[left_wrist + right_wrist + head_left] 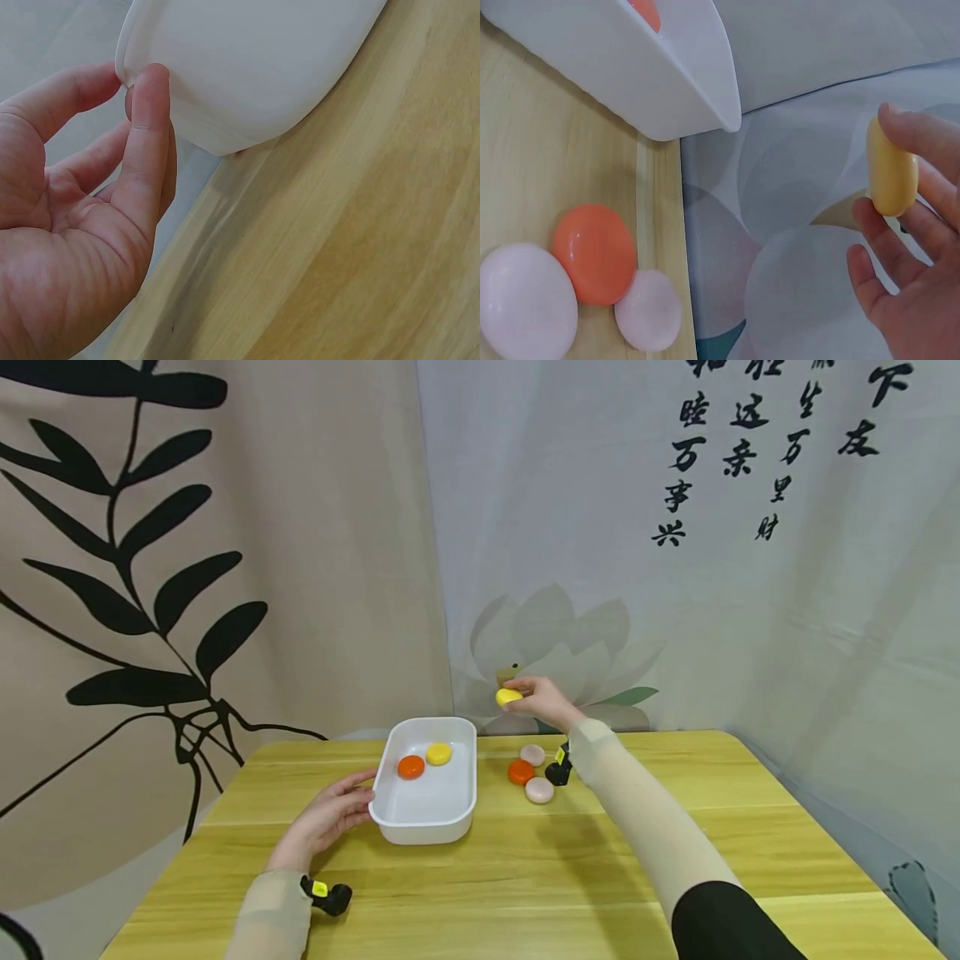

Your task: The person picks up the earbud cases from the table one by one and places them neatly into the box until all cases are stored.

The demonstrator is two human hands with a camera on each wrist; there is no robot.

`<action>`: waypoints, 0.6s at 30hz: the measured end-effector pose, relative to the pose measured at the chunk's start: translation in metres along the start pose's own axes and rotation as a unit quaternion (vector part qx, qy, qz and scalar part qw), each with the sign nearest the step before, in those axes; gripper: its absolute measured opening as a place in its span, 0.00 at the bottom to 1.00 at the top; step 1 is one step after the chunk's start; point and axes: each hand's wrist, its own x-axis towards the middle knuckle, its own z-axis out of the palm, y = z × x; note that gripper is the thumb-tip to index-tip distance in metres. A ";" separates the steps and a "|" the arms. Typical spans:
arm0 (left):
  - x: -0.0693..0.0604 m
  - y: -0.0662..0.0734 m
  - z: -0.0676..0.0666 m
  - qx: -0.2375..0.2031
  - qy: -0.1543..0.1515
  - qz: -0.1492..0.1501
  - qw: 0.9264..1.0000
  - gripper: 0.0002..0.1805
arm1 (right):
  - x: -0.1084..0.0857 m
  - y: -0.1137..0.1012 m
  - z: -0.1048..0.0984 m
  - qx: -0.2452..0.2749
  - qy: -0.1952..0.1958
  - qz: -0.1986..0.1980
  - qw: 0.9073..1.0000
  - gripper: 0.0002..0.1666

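A yellow rounded, pebble-shaped piece [891, 169] is pinched between the thumb and fingers of my right hand [546, 702], raised beyond the table's back edge. My left hand [337, 814] is at the left side of a white tub [427, 833]; its thumb and fingertips [151, 94] meet at the rim. Inside the tub lie an orange pebble-shaped piece [411, 767] and a yellow one [438, 753]. To the tub's right, below my right hand, another orange piece [595, 255] sits between two pale pink pieces [528, 301].
The wooden table [465, 902] ends at the back in front of a hanging cloth [345, 568] printed with leaves, a lotus and characters. Black wrist devices [333, 897] are worn on both arms.
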 end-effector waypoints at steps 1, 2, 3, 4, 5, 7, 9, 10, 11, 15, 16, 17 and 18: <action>0.000 0.000 0.000 0.000 -0.001 0.001 1.000 0.34 | 0.000 -0.001 0.001 0.000 0.000 -0.002 1.000 0.30; 0.000 0.000 0.000 0.000 -0.001 0.002 1.000 0.34 | 0.000 -0.002 0.001 -0.001 -0.001 -0.006 1.000 0.30; 0.000 0.000 -0.001 -0.001 -0.001 0.002 1.000 0.34 | -0.002 -0.007 0.001 -0.001 -0.005 -0.004 1.000 0.30; 0.000 0.000 -0.001 -0.001 -0.002 0.002 1.000 0.34 | -0.007 -0.014 0.001 -0.003 -0.008 -0.003 1.000 0.30; 0.000 0.000 0.000 0.000 -0.003 0.002 1.000 0.34 | -0.007 -0.015 0.002 -0.005 -0.009 -0.003 1.000 0.30; 0.000 0.000 0.000 -0.001 -0.005 0.001 1.000 0.34 | -0.008 -0.016 0.002 -0.009 -0.011 -0.003 1.000 0.30; 0.000 0.000 -0.001 -0.001 -0.007 0.002 1.000 0.35 | -0.008 -0.017 0.003 -0.013 -0.011 0.000 1.000 0.30; 0.000 0.001 -0.001 -0.002 -0.007 0.002 1.000 0.35 | -0.006 -0.013 0.004 -0.016 -0.007 -0.003 1.000 0.30; 0.000 0.001 0.000 -0.002 -0.008 0.002 1.000 0.35 | -0.002 -0.008 0.004 -0.017 -0.005 -0.004 1.000 0.30; -0.001 0.001 -0.001 -0.004 -0.008 0.001 1.000 0.36 | -0.001 -0.008 0.004 -0.018 -0.004 -0.001 1.000 0.30; -0.001 0.001 -0.001 -0.005 -0.008 0.001 1.000 0.36 | 0.000 -0.008 0.004 -0.018 -0.004 0.000 1.000 0.29; 0.000 0.001 -0.001 -0.006 -0.008 0.000 1.000 0.36 | 0.001 -0.008 0.004 -0.017 -0.003 0.000 1.000 0.29; 0.000 0.000 -0.001 -0.007 -0.007 0.000 1.000 0.36 | 0.001 -0.008 0.004 -0.018 -0.003 0.000 1.000 0.29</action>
